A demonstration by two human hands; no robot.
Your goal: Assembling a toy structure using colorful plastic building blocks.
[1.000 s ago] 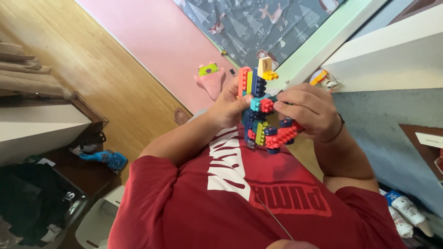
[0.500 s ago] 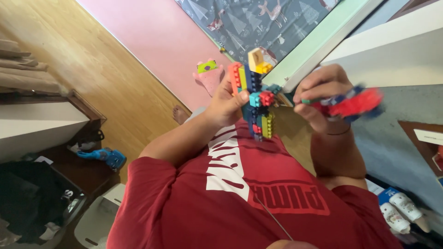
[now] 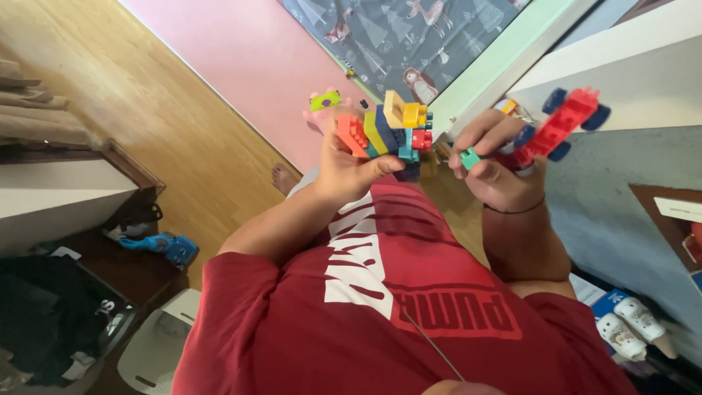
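My left hand (image 3: 345, 172) grips a stack of plastic building bricks (image 3: 393, 130) in orange, yellow, blue, teal and red, held up in front of my chest. My right hand (image 3: 496, 174) holds a separate red brick piece with dark blue wheels (image 3: 561, 124) and a small teal brick at its near end. The two brick pieces are apart, with a gap about a hand's width between them. My red shirt (image 3: 395, 307) fills the lower part of the view.
Below lie a wooden floor (image 3: 168, 110), a pink mat (image 3: 256, 58) and a grey cloth printed with animals (image 3: 409, 36). A pink toy (image 3: 323, 104) sits on the mat. A blue toy (image 3: 164, 247) lies at left, white shoes (image 3: 629, 329) at lower right.
One second ago both hands held a single brick build. The red wheeled piece has come off in my right hand and moved away to the right; my left hand keeps the rest.
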